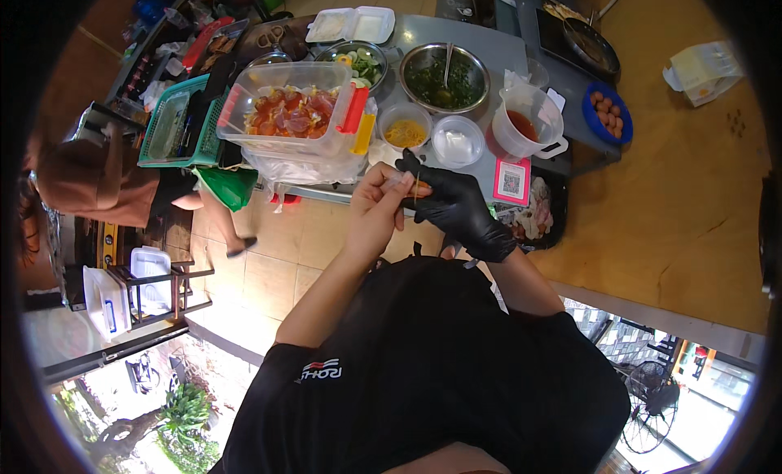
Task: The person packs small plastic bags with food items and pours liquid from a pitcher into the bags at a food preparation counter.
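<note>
Just in front of the counter edge, my bare left hand (377,199) pinches the top of a small clear plastic bag with orange-red liquid (424,185). My right hand (461,206), in a black glove, meets it from the other side. A yellowish rubber band (417,188) is stretched at the gloved fingers, around or across the bag; fingers partly hide both. Beyond the hands stand a tub of yellow rubber bands (405,134), a round tub with whitish contents (456,142) and a plastic measuring jug (540,110) of reddish liquid. Many tied bags of orange-red liquid (290,112) fill a clear storage box (293,75).
Behind are a steel bowl of chopped greens (445,78), a bowl of sliced vegetables (361,65) and a foam box (374,24). A pink printed code card (512,181) stands at right, near a blue egg basket (606,115). A person (98,175) is at left beside a green basket (177,123).
</note>
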Action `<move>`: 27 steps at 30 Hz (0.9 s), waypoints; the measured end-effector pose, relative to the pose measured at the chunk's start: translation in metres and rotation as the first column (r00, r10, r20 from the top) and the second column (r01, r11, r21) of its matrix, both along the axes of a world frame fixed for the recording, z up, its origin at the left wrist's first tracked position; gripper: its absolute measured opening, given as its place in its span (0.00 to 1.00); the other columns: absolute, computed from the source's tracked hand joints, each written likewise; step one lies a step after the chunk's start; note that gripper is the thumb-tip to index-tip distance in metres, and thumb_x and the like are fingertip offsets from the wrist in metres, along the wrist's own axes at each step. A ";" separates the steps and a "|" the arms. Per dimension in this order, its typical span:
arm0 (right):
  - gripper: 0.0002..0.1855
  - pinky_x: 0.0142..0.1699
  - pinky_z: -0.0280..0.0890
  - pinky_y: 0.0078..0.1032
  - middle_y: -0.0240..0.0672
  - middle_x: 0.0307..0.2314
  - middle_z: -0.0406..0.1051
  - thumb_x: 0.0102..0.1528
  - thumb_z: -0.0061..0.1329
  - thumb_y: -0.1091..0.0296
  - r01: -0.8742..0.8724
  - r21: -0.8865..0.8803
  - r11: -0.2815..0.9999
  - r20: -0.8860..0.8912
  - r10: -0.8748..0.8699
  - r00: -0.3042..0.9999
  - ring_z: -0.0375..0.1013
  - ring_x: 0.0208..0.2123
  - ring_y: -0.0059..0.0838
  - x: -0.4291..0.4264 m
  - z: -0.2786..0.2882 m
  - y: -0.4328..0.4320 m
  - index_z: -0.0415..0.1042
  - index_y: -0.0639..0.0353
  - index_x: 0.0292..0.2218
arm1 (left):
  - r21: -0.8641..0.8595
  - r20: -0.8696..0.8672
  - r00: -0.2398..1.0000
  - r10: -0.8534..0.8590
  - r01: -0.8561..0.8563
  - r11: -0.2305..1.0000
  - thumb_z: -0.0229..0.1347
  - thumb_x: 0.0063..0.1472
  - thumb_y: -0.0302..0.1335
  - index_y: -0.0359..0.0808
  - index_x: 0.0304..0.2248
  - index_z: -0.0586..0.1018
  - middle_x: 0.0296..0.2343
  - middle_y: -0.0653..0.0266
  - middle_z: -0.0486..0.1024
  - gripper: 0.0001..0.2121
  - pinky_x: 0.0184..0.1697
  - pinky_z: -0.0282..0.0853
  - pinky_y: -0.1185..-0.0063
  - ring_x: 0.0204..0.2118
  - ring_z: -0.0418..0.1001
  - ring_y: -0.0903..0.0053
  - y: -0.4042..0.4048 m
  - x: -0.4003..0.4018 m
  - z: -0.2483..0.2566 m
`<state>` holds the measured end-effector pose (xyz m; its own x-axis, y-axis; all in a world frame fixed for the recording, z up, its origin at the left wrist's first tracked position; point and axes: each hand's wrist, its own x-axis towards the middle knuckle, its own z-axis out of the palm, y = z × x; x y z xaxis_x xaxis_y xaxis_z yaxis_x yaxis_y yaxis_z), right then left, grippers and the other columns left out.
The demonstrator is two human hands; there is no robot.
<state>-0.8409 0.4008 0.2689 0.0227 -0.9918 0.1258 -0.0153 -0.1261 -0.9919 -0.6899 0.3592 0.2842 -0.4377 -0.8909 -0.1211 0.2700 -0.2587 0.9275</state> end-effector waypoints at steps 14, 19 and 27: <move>0.21 0.28 0.67 0.30 0.38 0.33 0.73 0.44 0.52 0.76 -0.153 -0.595 0.789 -0.572 -0.282 0.770 0.73 0.25 0.37 -0.008 0.001 -0.008 0.70 0.60 0.42 | 0.540 -0.444 0.895 0.048 0.225 0.811 0.49 0.64 0.30 0.44 0.30 0.67 0.23 0.70 0.73 0.04 0.13 0.45 0.93 0.10 0.52 0.94 0.013 0.015 0.002; 0.17 0.36 0.67 0.30 0.40 0.30 0.71 0.42 0.55 0.76 0.173 -0.846 0.504 -0.225 -0.631 0.743 0.72 0.30 0.42 0.012 -0.004 0.000 0.69 0.59 0.36 | 0.568 -0.443 0.896 0.038 0.247 0.785 0.51 0.62 0.30 0.45 0.32 0.69 0.24 0.74 0.72 0.03 0.16 0.48 0.94 0.17 0.56 0.96 0.019 0.015 0.020; 0.21 0.52 0.58 0.37 0.48 0.43 0.64 0.47 0.46 0.86 0.426 -0.618 0.660 0.280 -0.322 0.905 0.64 0.47 0.41 0.019 0.014 -0.002 0.59 0.62 0.43 | 0.400 -0.287 0.953 0.094 0.030 0.916 0.52 0.61 0.26 0.42 0.33 0.73 0.27 0.79 0.69 0.01 0.21 0.49 0.93 0.26 0.60 0.94 0.020 0.015 0.003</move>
